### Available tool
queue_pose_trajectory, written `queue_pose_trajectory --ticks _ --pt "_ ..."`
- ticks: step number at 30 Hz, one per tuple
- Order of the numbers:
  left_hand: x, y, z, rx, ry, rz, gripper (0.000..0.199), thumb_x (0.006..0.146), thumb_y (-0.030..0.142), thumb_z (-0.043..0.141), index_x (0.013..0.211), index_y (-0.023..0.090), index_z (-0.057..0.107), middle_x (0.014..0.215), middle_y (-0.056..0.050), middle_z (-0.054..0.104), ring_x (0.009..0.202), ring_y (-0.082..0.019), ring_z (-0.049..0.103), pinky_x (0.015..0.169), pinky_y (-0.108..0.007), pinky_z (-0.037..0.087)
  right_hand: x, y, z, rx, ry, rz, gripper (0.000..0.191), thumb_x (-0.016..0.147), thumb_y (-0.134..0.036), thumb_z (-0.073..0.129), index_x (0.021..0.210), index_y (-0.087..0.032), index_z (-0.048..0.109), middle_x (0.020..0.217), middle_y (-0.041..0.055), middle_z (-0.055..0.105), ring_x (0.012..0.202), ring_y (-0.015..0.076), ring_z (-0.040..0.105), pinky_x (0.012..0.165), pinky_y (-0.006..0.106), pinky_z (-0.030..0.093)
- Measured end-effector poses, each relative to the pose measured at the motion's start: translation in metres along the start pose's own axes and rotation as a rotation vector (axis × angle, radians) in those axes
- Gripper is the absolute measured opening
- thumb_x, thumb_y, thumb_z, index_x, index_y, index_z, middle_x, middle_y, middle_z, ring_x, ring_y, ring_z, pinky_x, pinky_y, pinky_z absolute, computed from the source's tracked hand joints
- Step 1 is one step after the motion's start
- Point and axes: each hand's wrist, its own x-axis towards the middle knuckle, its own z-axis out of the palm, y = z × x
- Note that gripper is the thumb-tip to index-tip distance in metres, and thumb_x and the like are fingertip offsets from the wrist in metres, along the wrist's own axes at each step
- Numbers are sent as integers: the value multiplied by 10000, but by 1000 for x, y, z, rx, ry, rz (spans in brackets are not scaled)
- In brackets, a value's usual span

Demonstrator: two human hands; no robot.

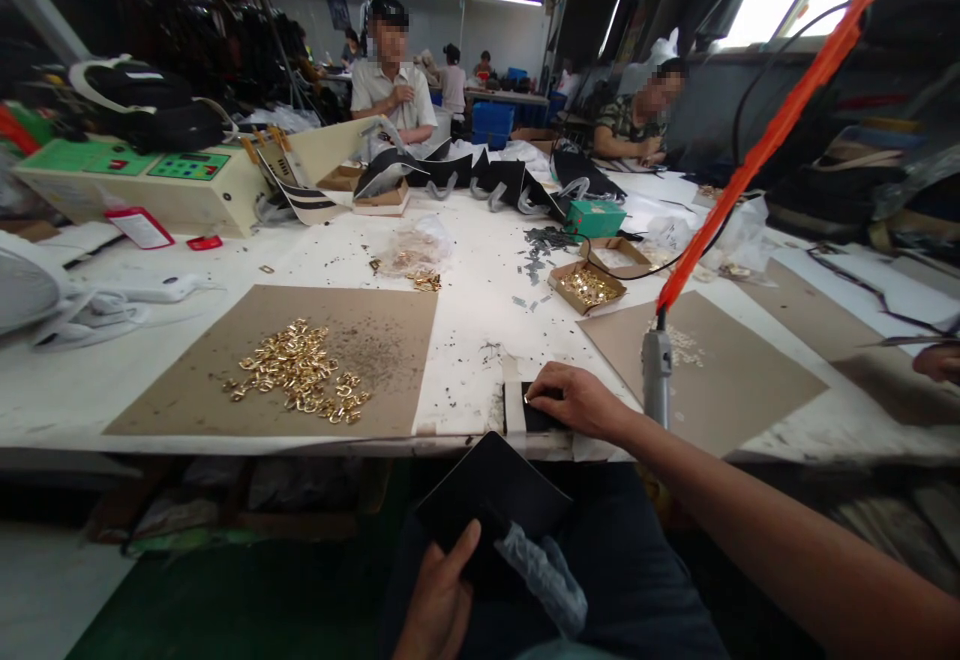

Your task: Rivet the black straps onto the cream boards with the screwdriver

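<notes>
My left hand [442,590] grips a black flat panel [499,485] over my lap, thumb on top. From the panel hangs a strap-like part wrapped in clear plastic [546,580]. At the table's front edge, my right hand [574,398] rests over a small black pad [514,408] taped down with pale tape. Its thumb and fingertips pinch together at a tiny gold-coloured piece of hardware [528,399], too small to name. Left of there, a pile of gold metal buckle-like fittings [292,365] lies on a brown board [409,350].
An electric screwdriver-like tool [657,375] hangs from an orange-wrapped cord [780,120] right of my right hand. Beyond stand a cardboard box of gold parts [589,285] and a green box [596,217]. A cream machine [225,175] stands at left. Two people sit across the table.
</notes>
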Motion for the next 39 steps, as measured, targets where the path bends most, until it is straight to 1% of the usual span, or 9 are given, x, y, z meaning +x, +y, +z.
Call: queue_pose_trajectory --ticks 5,13,24,26,29,31,34,36,39 --pt "-1 0 1 -1 19 14 645 790 227 851 1394 221 624 1366 -122 695 1347 -359 580 1191 -554 416 -1 0 0 -44 7 13 117 851 -162 699 900 -244 767 958 8 707 875 162 655 816 279 476" --pt "-1 -1 5 18 16 3 567 788 243 856 1320 170 675 1328 -131 717 1322 -358 602 1186 -532 431 9 -1 -4 -78 -46 73 119 878 -224 683 898 -246 798 964 20 732 894 181 665 834 290 481" --pt "-6 4 10 80 4 41 566 802 256 847 1331 180 662 1314 -120 728 1333 -343 596 1188 -517 432 -5 -18 2 -407 -16 77 191 930 -314 640 1021 -303 808 1018 48 710 929 214 669 767 302 468" --pt "-11 6 17 100 23 86 568 775 255 866 1306 182 677 1287 -115 743 1331 -345 598 1193 -516 424 -6 -16 1 -348 -9 84 187 917 -300 647 1016 -290 805 1022 48 707 931 217 667 790 314 478" --pt "-23 14 35 111 76 201 595 730 249 895 1286 189 691 1248 -104 764 1310 -342 619 1189 -501 430 -14 -15 -3 -112 69 120 273 889 -277 673 1148 -254 757 1022 45 694 855 187 660 806 318 504" --pt "-34 23 50 125 91 291 607 713 248 903 1281 193 695 1229 -96 773 1293 -332 635 1180 -480 441 -27 -24 -6 29 208 112 334 906 -288 660 1229 -220 708 1000 53 680 834 182 651 812 326 519" --pt "-48 36 72 170 100 391 596 708 276 906 1261 181 708 1191 -97 787 1230 -328 679 1141 -465 478 -52 -54 -9 131 385 -4 297 947 -332 635 1218 -226 697 1005 76 674 905 209 653 855 351 528" --pt "-55 42 85 210 100 420 595 717 315 901 1259 165 708 1152 -106 797 1178 -333 707 1102 -467 509 -69 -81 -10 144 391 -119 266 963 -340 630 1200 -248 708 1052 90 683 958 222 658 874 362 532" --pt "-65 47 100 305 94 467 599 761 376 870 1286 149 691 1154 -116 794 1169 -347 706 1064 -467 529 -85 -112 -5 70 280 -205 302 953 -372 657 1230 -263 713 1151 110 699 1039 254 658 914 403 527"
